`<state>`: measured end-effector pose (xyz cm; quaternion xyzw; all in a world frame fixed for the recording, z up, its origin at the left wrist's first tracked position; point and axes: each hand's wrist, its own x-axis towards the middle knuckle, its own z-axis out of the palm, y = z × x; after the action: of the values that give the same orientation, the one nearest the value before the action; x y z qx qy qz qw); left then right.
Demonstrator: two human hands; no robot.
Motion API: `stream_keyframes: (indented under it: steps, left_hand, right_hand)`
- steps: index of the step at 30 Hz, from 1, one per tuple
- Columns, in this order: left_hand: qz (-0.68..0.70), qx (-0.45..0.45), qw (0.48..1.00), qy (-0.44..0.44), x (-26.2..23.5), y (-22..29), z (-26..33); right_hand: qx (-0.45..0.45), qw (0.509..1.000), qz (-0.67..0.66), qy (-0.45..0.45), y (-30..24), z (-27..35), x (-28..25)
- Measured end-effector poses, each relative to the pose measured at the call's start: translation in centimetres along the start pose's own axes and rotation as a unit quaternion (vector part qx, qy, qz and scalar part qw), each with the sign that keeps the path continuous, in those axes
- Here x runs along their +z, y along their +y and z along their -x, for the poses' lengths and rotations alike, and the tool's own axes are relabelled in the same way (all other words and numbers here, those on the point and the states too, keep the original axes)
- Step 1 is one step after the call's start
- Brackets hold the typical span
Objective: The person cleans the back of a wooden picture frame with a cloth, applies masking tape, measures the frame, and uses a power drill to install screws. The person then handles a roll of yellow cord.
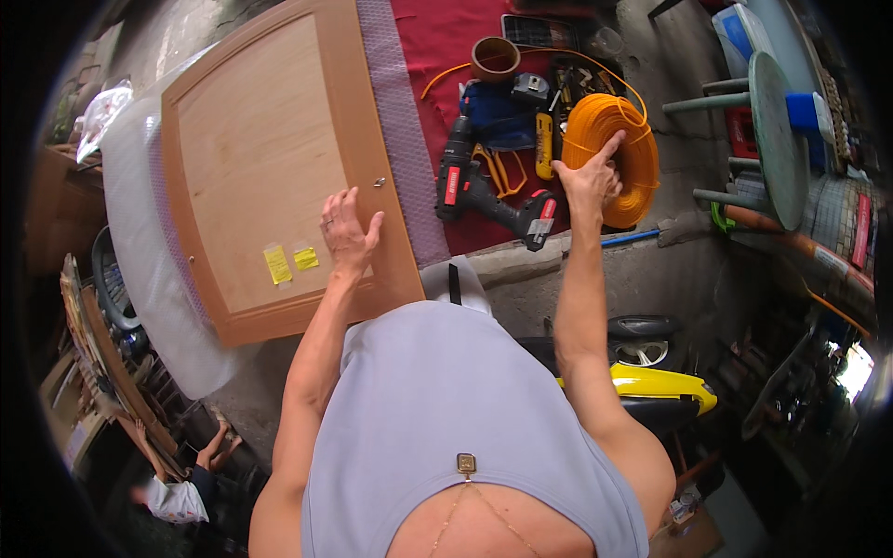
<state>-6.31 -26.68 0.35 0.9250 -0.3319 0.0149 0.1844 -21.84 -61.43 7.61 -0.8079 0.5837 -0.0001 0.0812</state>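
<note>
My left hand [348, 234] lies open on a wooden cabinet door [249, 110], its fingers spread over the lower right part, near a small metal fitting [379, 183]. Two yellow notes [278, 265] are stuck on the door's pale panel. On the right, my right hand [592, 179] grips a coil of orange strapping [595, 119]: the thumb is at its outer left edge, the index finger is stretched across it, and the other fingers curl at its inner hole. From the coil a loose strap end arcs left over the tools.
Under the door lies bubble wrap [402, 121]. A red cloth [419, 37] bears a cordless drill [479, 191], orange-handled scissors [502, 172], a yellow cutter [544, 144], a tape measure [531, 87] and a tape roll [495, 59]. A green stool [779, 139] lies at right. Another person [177, 498] is at lower left.
</note>
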Motion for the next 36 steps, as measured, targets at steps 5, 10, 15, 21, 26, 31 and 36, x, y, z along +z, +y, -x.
stream_keyframes:
  steps: [5,10,15,21,26,31,36]
  left_hand:
    - [0.114,0.001,0.993,0.021,-1.8,0.8,-1.7]
    - [0.618,-0.136,0.734,-0.247,-5.9,4.1,-5.5]
    - [0.881,-0.060,0.312,-0.351,-12.4,2.1,-10.7]
    - [0.616,-0.059,0.681,-0.392,-16.3,-12.9,-8.8]
    - [0.359,-0.015,0.896,-0.261,-11.7,-20.6,-0.3]
    - [0.429,0.014,0.879,-0.207,-11.7,-23.3,2.8]
    - [0.517,-0.087,0.766,-0.373,-11.7,-26.2,1.4]
  right_hand:
    - [-0.073,0.979,-0.170,0.080,1.4,1.9,-3.9]
    - [-0.256,0.937,-0.202,0.126,-4.4,12.6,-12.3]
    - [-0.544,0.816,-0.195,0.026,-11.0,22.0,-11.9]
    - [-0.666,0.732,-0.118,-0.079,-19.1,29.6,-0.8]
    - [-0.673,0.709,-0.120,-0.173,-21.7,33.1,5.1]
    - [-0.525,0.835,-0.162,-0.029,-25.3,31.7,3.1]
    - [-0.578,0.815,-0.047,-0.010,-24.3,28.0,5.6]
